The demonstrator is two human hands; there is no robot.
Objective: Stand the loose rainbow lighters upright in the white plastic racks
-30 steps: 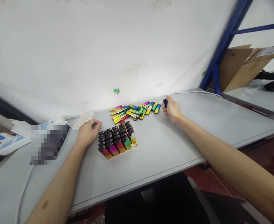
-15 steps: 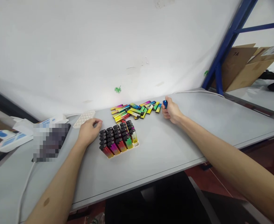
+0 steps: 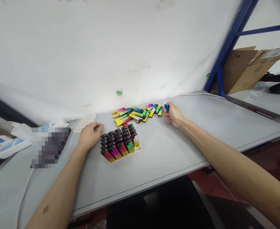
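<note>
My right hand (image 3: 173,115) is closed around a shiny blue lighter (image 3: 167,107), held upright over the right end of the loose pile. A faint pale streak like a flame stands above the lighter's top. My left hand (image 3: 90,135) rests on the table with its fingers loosely bent, thumb apart, holding nothing. Just right of it is a pale tray (image 3: 140,148) filled with rows of upright black-topped lighters (image 3: 117,143) in red, purple, green and yellow. Behind that tray lies a loose pile of colourful lighters (image 3: 138,114).
A second pale tray with pockets (image 3: 84,123) lies behind my left hand. To the left are a blurred-out dark device (image 3: 51,148), a white cable (image 3: 25,190) and white-and-blue packaging (image 3: 13,144). A blue metal frame (image 3: 222,54) and cardboard boxes (image 3: 245,68) stand at the right.
A faint flame-like streak now shows above the blue lighter in my right hand. My left hand stays where it was; the whole view has shifted slightly.
</note>
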